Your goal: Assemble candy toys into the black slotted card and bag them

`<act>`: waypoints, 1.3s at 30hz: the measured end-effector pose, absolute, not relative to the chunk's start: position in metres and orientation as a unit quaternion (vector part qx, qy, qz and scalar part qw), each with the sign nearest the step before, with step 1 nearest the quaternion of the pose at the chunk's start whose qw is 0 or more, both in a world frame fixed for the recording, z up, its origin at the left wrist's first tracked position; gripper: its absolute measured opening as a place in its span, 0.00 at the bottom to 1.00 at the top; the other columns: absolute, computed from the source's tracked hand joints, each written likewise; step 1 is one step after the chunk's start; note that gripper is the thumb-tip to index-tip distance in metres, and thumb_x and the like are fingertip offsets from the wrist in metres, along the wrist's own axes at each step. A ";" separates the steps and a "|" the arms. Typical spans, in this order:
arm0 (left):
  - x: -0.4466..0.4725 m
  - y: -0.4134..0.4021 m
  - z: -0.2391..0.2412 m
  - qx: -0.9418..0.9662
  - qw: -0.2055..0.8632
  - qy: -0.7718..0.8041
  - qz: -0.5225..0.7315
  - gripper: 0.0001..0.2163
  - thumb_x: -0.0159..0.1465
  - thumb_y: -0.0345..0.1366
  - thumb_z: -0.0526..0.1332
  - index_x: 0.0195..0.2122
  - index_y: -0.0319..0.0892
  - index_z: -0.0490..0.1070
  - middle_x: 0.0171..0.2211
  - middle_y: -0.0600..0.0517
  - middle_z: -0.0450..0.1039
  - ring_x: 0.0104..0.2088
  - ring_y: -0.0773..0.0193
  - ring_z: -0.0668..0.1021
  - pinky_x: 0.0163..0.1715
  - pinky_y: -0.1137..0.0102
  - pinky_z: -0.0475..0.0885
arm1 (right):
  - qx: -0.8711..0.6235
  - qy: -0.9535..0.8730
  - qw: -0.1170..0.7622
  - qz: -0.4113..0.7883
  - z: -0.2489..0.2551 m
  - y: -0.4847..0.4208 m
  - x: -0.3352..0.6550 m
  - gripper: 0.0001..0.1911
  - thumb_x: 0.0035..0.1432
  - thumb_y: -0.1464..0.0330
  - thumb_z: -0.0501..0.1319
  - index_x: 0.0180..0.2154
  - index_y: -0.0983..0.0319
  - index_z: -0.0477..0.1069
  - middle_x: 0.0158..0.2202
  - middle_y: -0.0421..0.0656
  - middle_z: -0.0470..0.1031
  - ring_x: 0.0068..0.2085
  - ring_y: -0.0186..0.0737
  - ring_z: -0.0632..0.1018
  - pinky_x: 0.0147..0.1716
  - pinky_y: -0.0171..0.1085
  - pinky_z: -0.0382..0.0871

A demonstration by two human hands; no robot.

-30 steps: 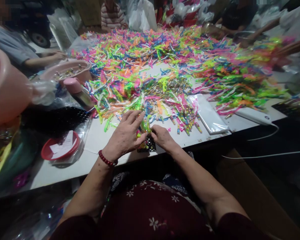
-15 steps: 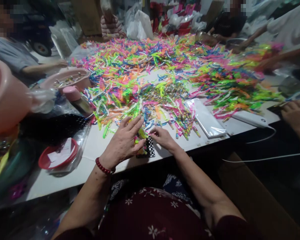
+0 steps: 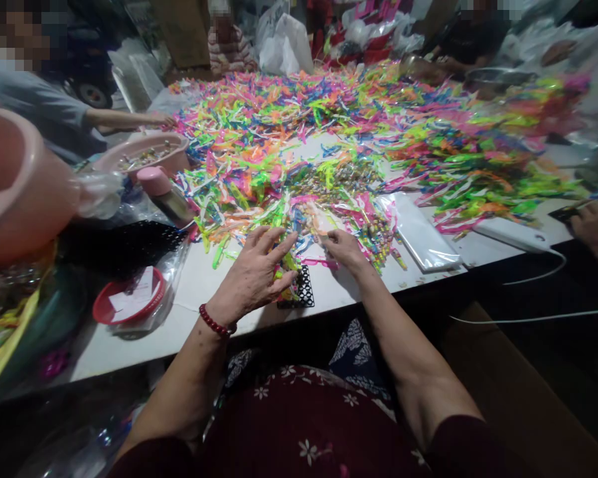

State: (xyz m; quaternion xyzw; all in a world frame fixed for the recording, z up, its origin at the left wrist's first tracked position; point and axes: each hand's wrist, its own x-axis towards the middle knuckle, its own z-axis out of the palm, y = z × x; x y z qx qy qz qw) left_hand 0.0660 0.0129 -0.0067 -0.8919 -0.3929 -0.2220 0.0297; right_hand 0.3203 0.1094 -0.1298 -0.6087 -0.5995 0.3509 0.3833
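My left hand (image 3: 252,273), with a dark red bead bracelet (image 3: 215,321) at the wrist, is over a black perforated tray (image 3: 305,287) near the table's front edge. Its fingers and thumb are apart, and small bright yellow and green plastic pieces show between them on the tray. My right hand (image 3: 347,252) is just right of the tray, fingertips closed together at the edge of the heap of coloured plastic pieces (image 3: 249,192). Whatever those fingertips grip is hidden or too small to name. A pink plastic piece (image 3: 323,263) lies just below them.
A stack of clear plastic bags (image 3: 423,236) and a white power strip (image 3: 511,234) lie to the right. On the left stand a red basket (image 3: 99,307) with paper, a pink-capped bottle (image 3: 167,199) and pink basins (image 3: 179,154). Other people sit around the table (image 3: 179,328).
My right hand has moved up and to the right, from the tray to the heap's edge. My left hand stays over the tray. The view has shifted slightly.
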 end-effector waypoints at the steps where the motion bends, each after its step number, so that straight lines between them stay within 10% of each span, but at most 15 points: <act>1: 0.066 0.013 -0.007 -0.892 0.029 -0.392 -0.221 0.28 0.67 0.45 0.60 0.66 0.45 0.58 0.61 0.44 0.62 0.63 0.47 0.62 0.66 0.47 0.59 | -0.601 -0.580 0.394 0.383 -0.131 0.098 0.319 0.11 0.56 0.62 0.64 0.39 0.60 0.71 0.26 0.39 0.74 0.28 0.39 0.75 0.28 0.35 0.70; 6: 0.066 0.013 -0.007 -0.891 0.020 -0.387 -0.236 0.28 0.66 0.44 0.60 0.66 0.45 0.58 0.61 0.43 0.63 0.62 0.47 0.63 0.65 0.47 0.60 | -0.511 -0.536 0.441 0.508 -0.137 0.043 0.294 0.18 0.54 0.54 0.66 0.38 0.60 0.71 0.30 0.40 0.75 0.28 0.38 0.76 0.30 0.37 0.74; 11: 0.066 0.013 -0.007 -0.892 0.027 -0.381 -0.241 0.29 0.66 0.44 0.61 0.66 0.44 0.57 0.61 0.43 0.63 0.62 0.48 0.63 0.66 0.48 0.60 | -0.482 -0.621 0.478 0.392 -0.145 0.018 0.272 0.14 0.56 0.57 0.65 0.39 0.60 0.73 0.36 0.44 0.77 0.36 0.42 0.77 0.38 0.40 0.74; 33: 0.068 0.011 -0.005 -0.897 0.005 -0.381 -0.225 0.32 0.67 0.48 0.59 0.70 0.47 0.51 0.63 0.42 0.60 0.66 0.45 0.60 0.67 0.45 0.57 | -0.526 -0.780 0.266 0.211 -0.123 0.028 0.271 0.02 0.59 0.70 0.58 0.33 0.58 0.65 0.30 0.41 0.72 0.32 0.41 0.71 0.32 0.35 0.60; 39: 0.067 0.012 -0.006 -0.905 0.012 -0.363 -0.220 0.25 0.68 0.49 0.58 0.64 0.50 0.63 0.64 0.43 0.59 0.66 0.44 0.60 0.66 0.43 0.58 | -0.531 -0.759 0.282 0.249 -0.124 0.025 0.269 0.02 0.60 0.68 0.60 0.36 0.60 0.69 0.30 0.40 0.73 0.31 0.39 0.72 0.31 0.34 0.60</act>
